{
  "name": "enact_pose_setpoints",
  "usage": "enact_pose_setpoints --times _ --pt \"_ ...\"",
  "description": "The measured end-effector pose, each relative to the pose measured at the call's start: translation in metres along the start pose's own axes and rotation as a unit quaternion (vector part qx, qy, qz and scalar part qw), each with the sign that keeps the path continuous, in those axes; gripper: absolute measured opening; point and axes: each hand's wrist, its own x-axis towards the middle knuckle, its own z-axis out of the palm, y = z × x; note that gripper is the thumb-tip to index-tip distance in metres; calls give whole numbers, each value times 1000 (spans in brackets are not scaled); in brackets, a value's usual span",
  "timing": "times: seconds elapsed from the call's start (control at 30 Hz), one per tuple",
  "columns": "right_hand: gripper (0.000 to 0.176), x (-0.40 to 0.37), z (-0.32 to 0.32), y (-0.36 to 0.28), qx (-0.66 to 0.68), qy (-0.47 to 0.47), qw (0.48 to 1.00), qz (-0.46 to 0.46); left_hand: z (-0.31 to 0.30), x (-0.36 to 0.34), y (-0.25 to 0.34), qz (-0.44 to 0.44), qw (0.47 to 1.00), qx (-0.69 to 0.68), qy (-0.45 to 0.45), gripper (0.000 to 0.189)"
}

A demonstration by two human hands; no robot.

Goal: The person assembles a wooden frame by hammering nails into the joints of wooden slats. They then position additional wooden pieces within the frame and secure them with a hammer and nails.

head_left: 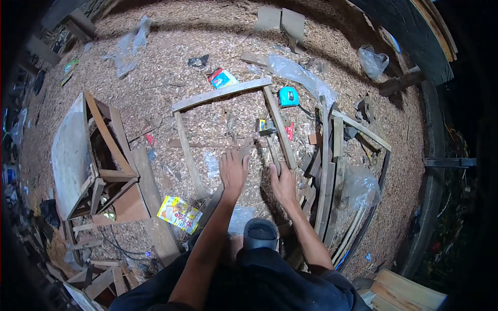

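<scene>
My right hand (284,184) is wrapped round the lower handle of a hammer (274,150), its dark head pointing away from me beside the frame's right side. My left hand (233,170) reaches down over the wood shavings with its fingers stretched out, and a short greyish wood piece (245,146) shows at its fingertips. Both hands are inside a three-sided wooden frame (222,94) that lies on the ground, its crossbar at the far end. A small yellow-and-black packet (262,125) touches the hammer head in this view. Just outside the frame sits a teal tape measure (288,97).
At the left stands a wooden piece with a pale curved panel (70,150). Long wood strips (326,181) and another frame (363,129) lie at the right. A yellow snack wrapper (179,214) is near my left forearm. Plastic bags (373,62) and scraps litter the shavings.
</scene>
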Motion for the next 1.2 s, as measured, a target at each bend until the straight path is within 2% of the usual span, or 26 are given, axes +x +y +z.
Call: enact_pose_setpoints --times 0.13,0.2,0.4,0.43,0.5,0.63,0.7,0.83,0.93,1.0,1.03,1.1,1.13,1.2 --pt "31 -1 -5 -5 9 9 1000 13 -25 -15 3 0 998 43 -36 39" --pt "28 1 -7 -8 21 -4 1000 22 -29 -12 3 -27 987 75 -139 41" --pt "26 -5 3 2 43 31 999 -10 -34 3 26 -92 974 16 -207 39" --pt "26 -5 4 3 44 30 999 -9 -33 6 30 -93 974 17 -208 39" --pt "27 -8 5 7 45 20 999 9 -30 8 35 -168 968 -33 -186 42" --pt "29 -13 3 6 55 -2 998 41 0 -7 20 -137 979 -11 -150 44" --pt "29 -15 2 3 50 0 998 24 5 -12 18 -134 988 -40 -64 44" --pt "30 -16 -8 -6 27 -13 998 50 5 -6 17 -166 980 -50 -101 41" --pt "35 -13 -11 -5 -17 -15 999 38 1 -1 14 -175 981 -66 -51 37" --pt "35 -9 -11 -13 -32 -10 998 55 -7 11 8 -182 963 -34 -197 36" --pt "35 -8 -9 -16 -48 -15 996 72 -13 18 11 -173 964 -38 -199 36" --pt "35 -9 -6 -24 -42 2 998 50 -22 26 19 -258 922 -26 -288 37" --pt "35 -6 -6 -30 -63 -7 996 55 -19 25 20 -268 919 -31 -287 38" --pt "35 -15 -3 -40 -79 -14 994 68 -27 21 4 -238 919 -28 -313 39"
